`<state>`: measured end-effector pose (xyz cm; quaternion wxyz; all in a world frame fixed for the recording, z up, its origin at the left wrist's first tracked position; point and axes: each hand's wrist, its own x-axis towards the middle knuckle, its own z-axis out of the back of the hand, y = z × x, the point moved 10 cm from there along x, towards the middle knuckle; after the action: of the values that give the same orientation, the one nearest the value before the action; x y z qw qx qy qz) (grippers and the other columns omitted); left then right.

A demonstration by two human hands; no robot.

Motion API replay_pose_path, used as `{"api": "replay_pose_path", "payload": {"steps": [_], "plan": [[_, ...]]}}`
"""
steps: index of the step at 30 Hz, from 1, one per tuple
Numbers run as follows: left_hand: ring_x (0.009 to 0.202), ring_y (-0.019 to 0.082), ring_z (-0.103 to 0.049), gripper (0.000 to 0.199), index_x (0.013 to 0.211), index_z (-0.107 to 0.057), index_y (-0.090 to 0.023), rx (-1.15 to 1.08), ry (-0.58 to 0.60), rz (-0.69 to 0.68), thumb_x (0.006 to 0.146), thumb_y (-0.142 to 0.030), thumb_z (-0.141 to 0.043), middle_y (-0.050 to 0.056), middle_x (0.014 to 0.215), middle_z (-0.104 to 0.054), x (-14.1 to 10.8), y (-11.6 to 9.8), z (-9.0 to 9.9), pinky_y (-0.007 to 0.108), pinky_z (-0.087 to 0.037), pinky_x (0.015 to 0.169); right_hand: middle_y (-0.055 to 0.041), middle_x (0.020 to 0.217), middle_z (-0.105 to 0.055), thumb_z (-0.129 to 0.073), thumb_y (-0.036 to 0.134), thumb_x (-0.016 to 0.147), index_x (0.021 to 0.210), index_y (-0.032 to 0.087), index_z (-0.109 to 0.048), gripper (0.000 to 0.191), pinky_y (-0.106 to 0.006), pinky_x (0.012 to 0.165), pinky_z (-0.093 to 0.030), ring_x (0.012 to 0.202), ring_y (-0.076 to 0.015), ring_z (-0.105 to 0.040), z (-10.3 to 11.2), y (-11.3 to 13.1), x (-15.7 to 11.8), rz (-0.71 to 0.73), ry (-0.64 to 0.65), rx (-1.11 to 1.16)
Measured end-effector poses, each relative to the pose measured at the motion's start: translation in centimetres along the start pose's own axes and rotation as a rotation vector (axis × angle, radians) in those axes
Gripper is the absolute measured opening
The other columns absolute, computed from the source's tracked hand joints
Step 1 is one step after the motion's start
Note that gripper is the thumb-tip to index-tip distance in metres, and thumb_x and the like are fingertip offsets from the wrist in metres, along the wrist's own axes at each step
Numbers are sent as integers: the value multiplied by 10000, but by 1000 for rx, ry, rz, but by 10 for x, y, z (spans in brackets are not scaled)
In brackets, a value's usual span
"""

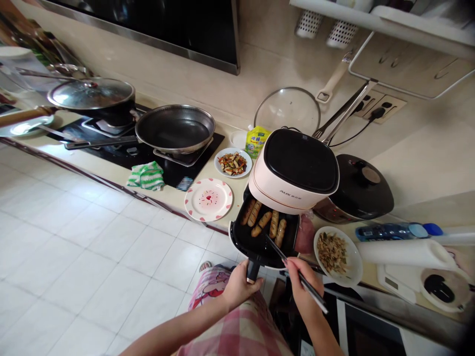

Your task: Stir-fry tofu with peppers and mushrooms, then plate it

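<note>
The left hand (240, 286) is closed around the black handle (253, 270) of a pulled-out air fryer basket (261, 243), with its fingers wrapped around the grip. The basket sits at the counter's near edge, just in front of the pale pink air fryer (293, 170). Inside lie about 6 browned sausages (273, 223) in a loose row, though the fryer body partly hides their far ends. The right hand (300, 286) is curled around a pair of black chopsticks (297, 274), their tips reaching into the basket beside the sausages. I cannot tell whether the tips touch one.

To the right of the basket sit a pinkish wrapped item (305, 233) and a white plate of shredded food (334, 254). A pink-rimmed plate with a heart design (208, 200) lies to the left, and a plate of stir-fried vegetables (233, 163) lies farther back. Behind the fryer are a yellow-green packet (257, 141), a glass lid (287, 111) leaning on the wall, and a black-topped rice cooker (358, 185). On the black cooktop (200, 148) to the far left are an open frying pan (174, 129) and a pan covered by a glass lid (91, 94), with a green striped cloth (145, 175) at the cooktop's near edge. Pink plaid clothing (237, 329) shows below the hands.
</note>
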<state>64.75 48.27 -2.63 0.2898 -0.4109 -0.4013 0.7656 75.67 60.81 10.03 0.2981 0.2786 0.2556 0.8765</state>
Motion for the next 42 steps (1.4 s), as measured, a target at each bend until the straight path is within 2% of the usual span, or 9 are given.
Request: {"api": "replay_pose_path", "payload": {"steps": [3,9,18,21,24,29,37,39,42], "plan": [[753,184,-598,192,774,-467,-227,31,-8,5,664,-250,-623,-3,755,-607,0,-1,2,268,-442,693,-56,811,-734,-501,360,932,864,191,-659,242,-284,671,-569,728,-195,-698,13,-18,-5,-69,-40,-35],[728,177,-593,184,789,-472,-216,5,15,-5,672,-248,-611,3,759,-619,2,-2,-1,266,-441,677,-38,789,-731,-501,390,930,840,209,-665,260,-263,630,-556,685,-190,-696,33,-5,-12,-10,-43,-150],[693,163,-568,188,791,-487,-201,-19,13,-16,667,-242,-622,-6,720,-589,2,-5,-1,256,-435,649,-56,951,-719,-550,242,911,981,215,-658,131,-311,788,-601,870,-206,-699,13,39,-11,257,61,-57],[674,152,-556,175,787,-490,-200,-35,5,-24,675,-239,-619,-10,716,-591,1,-5,-1,251,-433,636,-45,952,-725,-577,243,898,961,230,-676,119,-300,803,-601,913,-208,-696,3,51,-11,344,156,-17],[691,155,-573,176,810,-501,-198,-58,15,-30,681,-233,-615,-1,750,-620,1,-5,-2,255,-444,661,-35,958,-725,-570,300,901,928,246,-675,121,-315,796,-594,878,-204,-698,6,33,-6,181,164,15],[700,173,-577,190,797,-487,-199,-34,11,-14,674,-261,-619,11,743,-610,1,0,-3,276,-446,673,-53,818,-721,-547,401,899,860,207,-663,229,-334,706,-573,747,-210,-691,36,-23,-1,-154,-105,71],[731,173,-567,195,779,-475,-207,-13,7,-8,677,-266,-631,-10,707,-568,2,2,-3,262,-425,656,-70,744,-721,-534,476,888,823,173,-622,323,-331,673,-588,684,-228,-715,13,-75,-2,-459,-107,332],[737,173,-574,198,795,-489,-205,-9,-2,-5,677,-266,-635,-7,727,-584,1,2,-3,262,-429,664,-62,739,-720,-521,440,907,818,180,-629,295,-334,675,-591,687,-225,-714,11,-62,1,-394,-90,294],[728,167,-578,200,826,-506,-202,-38,-3,-17,682,-255,-634,0,760,-615,1,2,-4,259,-443,677,-61,847,-729,-528,364,916,871,207,-671,217,-331,741,-581,792,-218,-707,5,-5,3,-50,2,96]]}}
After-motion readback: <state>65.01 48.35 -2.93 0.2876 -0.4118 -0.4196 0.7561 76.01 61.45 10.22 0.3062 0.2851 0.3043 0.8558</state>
